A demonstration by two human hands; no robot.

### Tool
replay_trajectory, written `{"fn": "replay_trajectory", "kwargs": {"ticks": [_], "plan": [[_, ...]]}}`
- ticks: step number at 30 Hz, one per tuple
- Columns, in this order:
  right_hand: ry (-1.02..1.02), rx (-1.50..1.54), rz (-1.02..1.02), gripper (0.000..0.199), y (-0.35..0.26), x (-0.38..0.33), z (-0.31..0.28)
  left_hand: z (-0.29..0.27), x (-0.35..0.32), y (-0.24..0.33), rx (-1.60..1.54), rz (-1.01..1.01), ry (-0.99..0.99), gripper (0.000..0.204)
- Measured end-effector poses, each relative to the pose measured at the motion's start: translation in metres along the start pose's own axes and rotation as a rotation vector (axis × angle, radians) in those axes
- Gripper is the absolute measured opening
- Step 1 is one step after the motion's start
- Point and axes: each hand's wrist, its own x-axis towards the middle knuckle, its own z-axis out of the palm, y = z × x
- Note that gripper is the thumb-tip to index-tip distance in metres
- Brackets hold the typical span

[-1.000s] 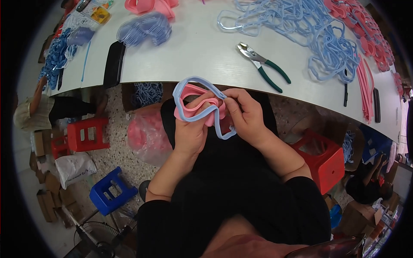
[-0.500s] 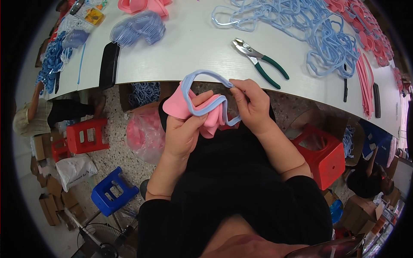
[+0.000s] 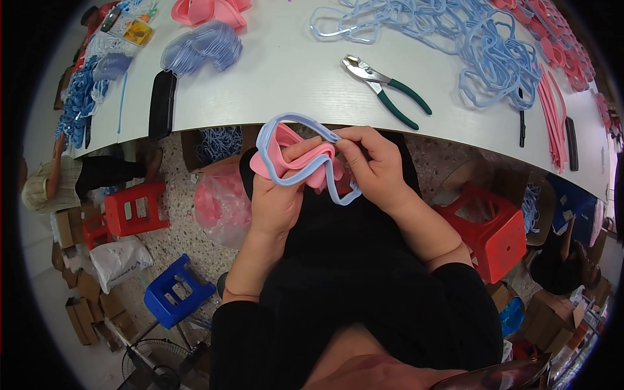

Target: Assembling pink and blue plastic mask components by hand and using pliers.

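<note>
Just off the table's front edge, my left hand (image 3: 278,203) is closed around a soft pink goggle skirt (image 3: 278,144), its rubber folded between thumb and fingers. A light blue goggle frame (image 3: 264,135) loops around the pink piece, part of it lying against the rubber and part standing away. Thumb and fingertips of my right hand (image 3: 372,162) pinch the frame's upper right stretch. Below that pinch, the frame's other end hangs in a loose bend. My fingers hide some of the pink folds.
Pliers (image 3: 383,88) with green handles lie on the white table (image 3: 273,84). Behind are stacked clear lenses (image 3: 203,49), pink skirts (image 3: 209,10) and a heap of blue frames (image 3: 491,62). A black case (image 3: 162,104) sits at the left edge. Red stools (image 3: 487,237) flank me; another person (image 3: 55,182) works left.
The blue frame has shifted left and lower around the pink skirt, and its loose end hangs further down. My right hand has moved slightly left and down, still pinching the frame.
</note>
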Motion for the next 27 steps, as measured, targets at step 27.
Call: {"fn": "replay_trajectory", "kwargs": {"ticks": [27], "plan": [[0.041,-0.379,-0.454,0.026,0.011,0.009,-0.008,0.008,-0.015,0.014,0.084,-0.053,-0.001,0.043]]}}
